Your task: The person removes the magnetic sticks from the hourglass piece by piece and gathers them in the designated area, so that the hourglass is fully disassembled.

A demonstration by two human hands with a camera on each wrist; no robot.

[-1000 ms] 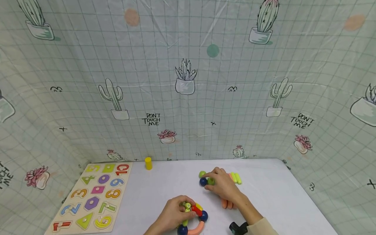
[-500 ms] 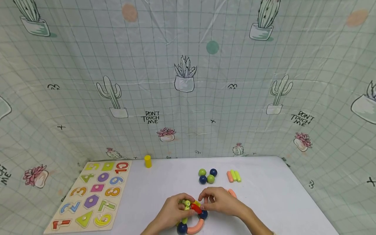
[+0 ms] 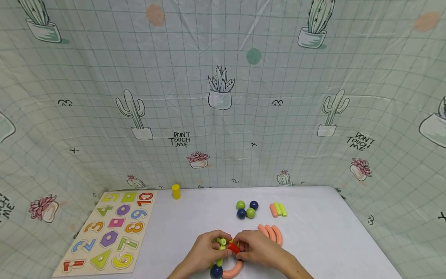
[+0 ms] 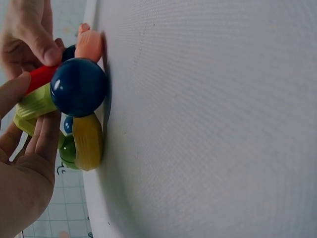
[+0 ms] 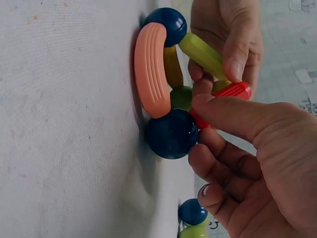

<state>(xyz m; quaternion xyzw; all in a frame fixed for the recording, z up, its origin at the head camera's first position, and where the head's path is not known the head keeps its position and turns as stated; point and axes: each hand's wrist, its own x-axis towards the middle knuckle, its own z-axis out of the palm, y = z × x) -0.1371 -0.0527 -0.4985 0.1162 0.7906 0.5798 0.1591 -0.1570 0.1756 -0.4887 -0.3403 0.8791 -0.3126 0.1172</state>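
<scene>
A toy frame of sticks and balls stands on the white table, between both hands. My left hand (image 3: 203,252) pinches the upper ends of its light green sticks (image 5: 203,54). With thumb and fingertips my right hand (image 3: 259,250) grips a red stick (image 5: 235,91), which slants from a dark blue ball (image 5: 172,133) up to the green sticks at the left fingertips. Along the table a curved orange stick (image 5: 151,69) joins that ball to another blue ball (image 4: 79,87). A yellow stick (image 4: 87,144) and a green ball (image 4: 68,150) form the base's far side, partly hidden by the hands.
Behind the frame lie loose green and blue balls (image 3: 250,212). Short orange and green sticks (image 3: 278,209) sit to their right, with curved orange sticks (image 3: 271,233) nearer. A number puzzle board (image 3: 111,232) is at left; a yellow cylinder (image 3: 176,192) stands at the back.
My right hand has come from the loose balls at the back to the frame and now grips the red stick. My left hand has stayed at the green sticks.
</scene>
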